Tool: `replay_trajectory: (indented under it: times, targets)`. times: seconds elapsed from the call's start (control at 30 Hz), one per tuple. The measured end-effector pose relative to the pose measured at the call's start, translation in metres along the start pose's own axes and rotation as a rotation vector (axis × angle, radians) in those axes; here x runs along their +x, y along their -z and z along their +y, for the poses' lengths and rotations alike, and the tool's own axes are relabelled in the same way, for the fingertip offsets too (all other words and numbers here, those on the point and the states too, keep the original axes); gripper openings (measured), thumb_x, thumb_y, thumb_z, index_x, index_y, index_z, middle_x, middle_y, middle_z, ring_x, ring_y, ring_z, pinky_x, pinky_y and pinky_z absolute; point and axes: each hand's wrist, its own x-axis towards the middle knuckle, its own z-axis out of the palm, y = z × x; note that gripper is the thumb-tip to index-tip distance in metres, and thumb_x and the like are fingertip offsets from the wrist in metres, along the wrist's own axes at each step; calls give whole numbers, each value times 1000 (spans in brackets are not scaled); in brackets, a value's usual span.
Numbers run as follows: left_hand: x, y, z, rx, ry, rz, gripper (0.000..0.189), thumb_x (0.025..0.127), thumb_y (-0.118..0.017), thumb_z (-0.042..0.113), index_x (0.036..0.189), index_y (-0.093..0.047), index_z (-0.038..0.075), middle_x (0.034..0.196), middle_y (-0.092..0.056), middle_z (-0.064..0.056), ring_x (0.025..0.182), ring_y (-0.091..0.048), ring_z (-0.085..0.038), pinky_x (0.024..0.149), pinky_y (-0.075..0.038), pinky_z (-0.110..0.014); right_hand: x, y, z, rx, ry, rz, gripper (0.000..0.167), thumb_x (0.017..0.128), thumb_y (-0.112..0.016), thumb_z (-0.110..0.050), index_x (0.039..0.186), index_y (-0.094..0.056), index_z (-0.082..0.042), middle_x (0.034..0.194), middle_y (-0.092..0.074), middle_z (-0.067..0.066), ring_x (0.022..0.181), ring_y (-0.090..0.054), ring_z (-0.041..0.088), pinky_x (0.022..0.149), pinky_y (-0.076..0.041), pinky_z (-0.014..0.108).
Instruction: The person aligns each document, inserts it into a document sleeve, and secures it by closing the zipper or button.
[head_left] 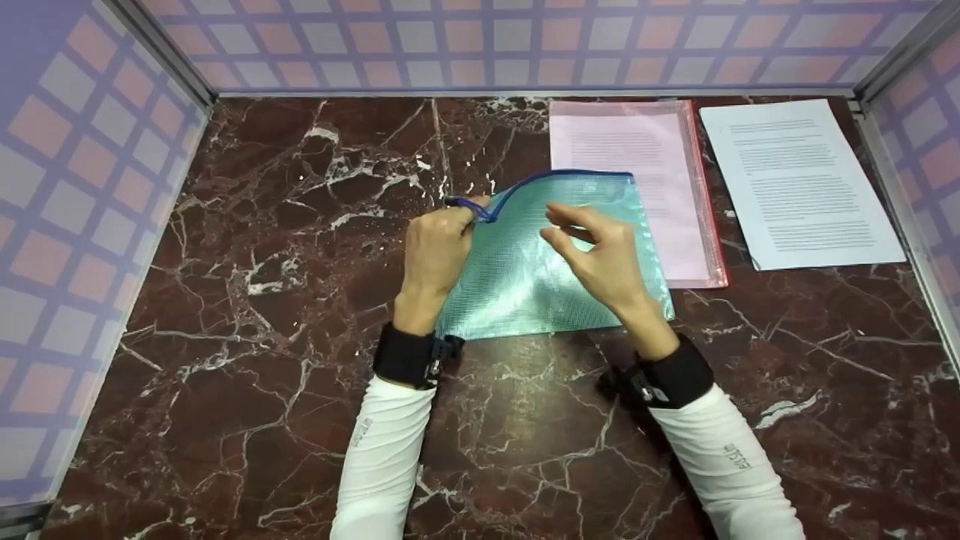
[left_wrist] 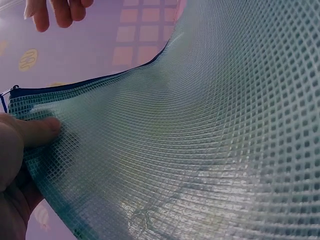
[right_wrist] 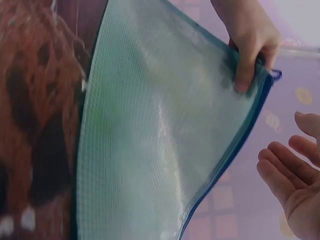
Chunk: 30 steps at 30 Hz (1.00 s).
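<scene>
A green mesh zipper pouch (head_left: 517, 277) with a blue zipper edge is held up by its top left corner. My left hand (head_left: 439, 244) pinches that corner, thumb on the near face, as the left wrist view shows; the zipper pull (left_wrist: 15, 87) sits just above the thumb. My right hand (head_left: 596, 251) hovers over the pouch's right half in the head view, fingers loosely bent with a gap between thumb and fingertips. In the right wrist view the right hand's fingers (right_wrist: 285, 172) stand apart from the blue zipper edge and hold nothing.
Partly behind the pouch lies a pink sheet in a clear sleeve with a red edge (head_left: 701, 195). Right of it is a stack of white printed paper (head_left: 802, 187). Checkered panels (head_left: 480, 45) bound the dark marble tabletop (head_left: 262, 300) at the back and sides.
</scene>
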Motion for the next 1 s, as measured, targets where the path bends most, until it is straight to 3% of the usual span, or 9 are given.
replay_trajectory:
  times: [0.27,0.5,0.73,0.87,1.0]
  targets:
    - [-2,-5,4,62,-31,-30,14,92,-67,13,98,-78,9,71,-75,-9,51,-65,-22,48,-53,-30,2,-24,-12,-80,89,-41,32,89,-73,-13,115,-69,6,108,-74,20,97,-73,29,89,-60,28]
    - [-6,-5,2,131,-57,-11,16,95,-64,14,95,-79,7,57,-66,-7,43,-54,-20,41,-45,-31,4,-39,-18,-169,135,-45,33,90,-72,-20,115,-71,3,98,-75,18,91,-74,27,85,-61,30]
    - [-4,-6,4,173,-95,-21,27,98,-60,16,78,-74,4,58,-66,-5,46,-58,-20,42,-47,-30,11,-49,-21,-223,118,-15,32,86,-76,-21,109,-74,1,87,-74,16,79,-74,24,75,-62,30]
    - [-4,-6,4,170,-94,-29,27,99,-58,17,82,-75,5,58,-65,-5,46,-58,-19,41,-46,-29,11,-53,-20,-201,82,-5,24,88,-75,-17,104,-75,1,86,-74,16,78,-74,24,75,-62,27]
    - [-4,-5,4,153,-83,-45,21,98,-60,14,88,-77,6,60,-66,-5,46,-57,-19,42,-46,-28,10,-53,-19,-99,11,9,18,90,-72,-12,101,-75,2,89,-75,17,82,-75,27,76,-62,26]
